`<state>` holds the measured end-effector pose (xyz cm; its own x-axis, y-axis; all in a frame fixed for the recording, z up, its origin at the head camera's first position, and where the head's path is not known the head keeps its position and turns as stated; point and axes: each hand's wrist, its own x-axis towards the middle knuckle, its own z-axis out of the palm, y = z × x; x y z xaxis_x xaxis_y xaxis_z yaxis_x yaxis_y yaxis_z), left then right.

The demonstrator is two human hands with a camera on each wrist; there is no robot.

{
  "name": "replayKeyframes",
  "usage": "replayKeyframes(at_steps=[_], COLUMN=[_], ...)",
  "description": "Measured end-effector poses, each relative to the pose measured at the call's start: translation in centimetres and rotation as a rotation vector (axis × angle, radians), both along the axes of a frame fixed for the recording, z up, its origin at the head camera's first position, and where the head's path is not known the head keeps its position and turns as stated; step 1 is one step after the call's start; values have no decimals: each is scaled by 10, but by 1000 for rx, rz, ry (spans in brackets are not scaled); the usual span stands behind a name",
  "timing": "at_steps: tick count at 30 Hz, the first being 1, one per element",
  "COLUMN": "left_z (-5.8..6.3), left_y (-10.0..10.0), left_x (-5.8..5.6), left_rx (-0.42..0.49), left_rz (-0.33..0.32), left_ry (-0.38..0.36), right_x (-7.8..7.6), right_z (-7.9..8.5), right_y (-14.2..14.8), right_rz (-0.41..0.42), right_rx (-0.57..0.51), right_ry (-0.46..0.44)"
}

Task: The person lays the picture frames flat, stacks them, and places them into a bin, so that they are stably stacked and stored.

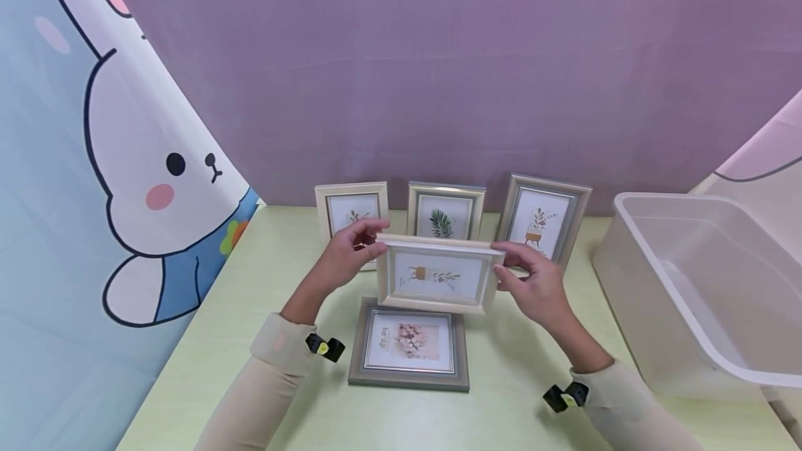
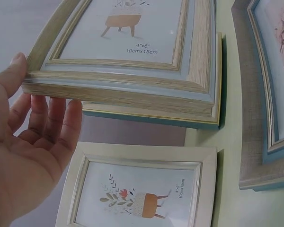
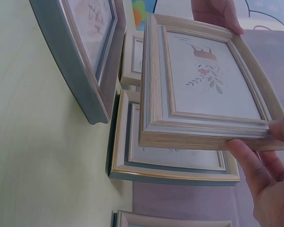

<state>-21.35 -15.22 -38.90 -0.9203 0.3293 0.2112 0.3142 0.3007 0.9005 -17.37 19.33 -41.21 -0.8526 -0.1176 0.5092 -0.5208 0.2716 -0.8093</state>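
Beige-sleeved arms reach in from the near edge. Left hand: fingers and thumb pinching the left short edge of a pale wood-grain picture frame with a plant-stand print. Right hand: grasping the same frame at its right short edge, thumb on the front, fingers behind. Frame held landscape, lifted above the pale green desk, print facing the person.

Directly below it, lying flat on the desk: grey rectangular frame with a pink flower print.

Behind the held frame, standing upright in a row along the mauve back wall:
- cream frame with a small sprig print, left, partly covered by the left hand;
- gold-edged grey frame with a green leaf print, middle;
- grey-beige frame with a plant-on-stool print, right, tilted back.

Far right, on the desk: translucent white plastic storage bin, well apart from the frames.

Left side: cartoon rabbit backdrop panel.
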Motion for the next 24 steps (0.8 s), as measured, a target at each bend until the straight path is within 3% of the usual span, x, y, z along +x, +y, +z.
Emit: replayKeyframes(at_steps=[6,13,24], left_z=[-1,-5,-29], left_y=[-3,-7,-14], left_x=[2,4,6], left_rx=[-9,-23,-62], left_rz=[2,40,86], left_ry=[-6,-61,-217], right_x=[1,1,1], right_z=[0,-2,-15], right_y=[-3,-9,-20], right_rz=[12,5,28], right_rx=[5,28,18], right_ry=[-90,-279,-530])
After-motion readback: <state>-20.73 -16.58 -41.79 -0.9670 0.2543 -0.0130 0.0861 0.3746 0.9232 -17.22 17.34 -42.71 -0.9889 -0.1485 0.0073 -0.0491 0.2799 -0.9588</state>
